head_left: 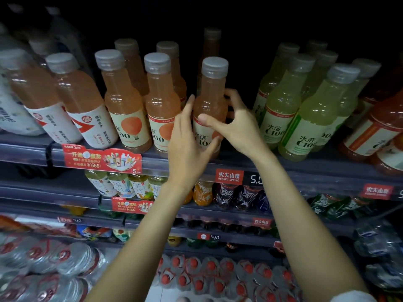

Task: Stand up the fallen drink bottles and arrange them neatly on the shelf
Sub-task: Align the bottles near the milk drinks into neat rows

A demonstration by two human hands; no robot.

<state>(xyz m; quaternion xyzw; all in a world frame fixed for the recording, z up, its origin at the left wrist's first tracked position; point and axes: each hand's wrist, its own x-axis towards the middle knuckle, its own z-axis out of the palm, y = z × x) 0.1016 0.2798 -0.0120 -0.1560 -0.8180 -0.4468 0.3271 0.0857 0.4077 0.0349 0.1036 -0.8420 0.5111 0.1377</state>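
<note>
left grip cupped, right grip curled

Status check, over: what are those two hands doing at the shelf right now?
Both gripping: left hand and right hand on the peach bottle. Bottle upright at the shelf front, beside neighbouring bottles. Nothing blocks it.

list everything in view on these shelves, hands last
held peach bottle: one, orange-pink, upright, top shelf front centre
other peach bottles: at least four, orange-pink, left of and behind it
white-label bottles: two clear, pink, far left
yellow-green bottles: at least six, right of centre
red-orange bottles: at least two, far right
promo tag: one, red, shelf edge left
tea bottles: about four, pale labels, next shelf down
water packs: several, red caps, bottom
left hand: on held peach bottle's left side, thumb across front
right hand: grips its right side, thumb in front
</note>
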